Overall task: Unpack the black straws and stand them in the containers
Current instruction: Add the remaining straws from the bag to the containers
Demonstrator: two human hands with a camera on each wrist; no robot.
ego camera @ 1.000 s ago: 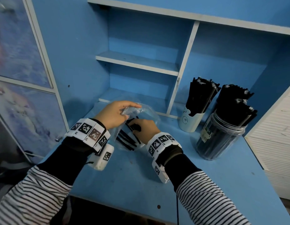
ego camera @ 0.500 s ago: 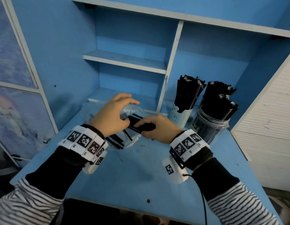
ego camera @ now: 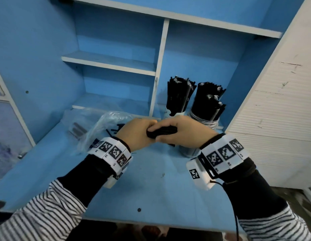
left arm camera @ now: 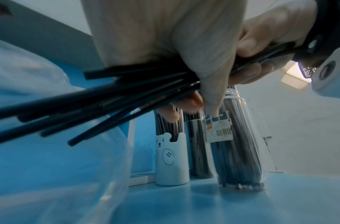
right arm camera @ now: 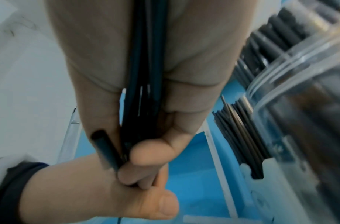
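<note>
Left hand: wrapped round bunch of black straws.
Right hand: clenched on same bunch.
Left wrist only: bear-faced white holder, barcode-labelled clear jar.
Surface: blue desk, clear plastic bag left.

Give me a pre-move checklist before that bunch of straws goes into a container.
1. Right hand grips the bunch of straws: ok.
2. Left hand also holds the bunch: ok.
3. Bunch clear of the plastic bag: ok, the bag lies beside the left hand.
4. Straw ends lined up: not ok, they fan out in the left wrist view.
5. Room in the white bear holder: cannot tell, it looks packed.
6. Room in the clear jar: cannot tell, it looks packed too.
</note>
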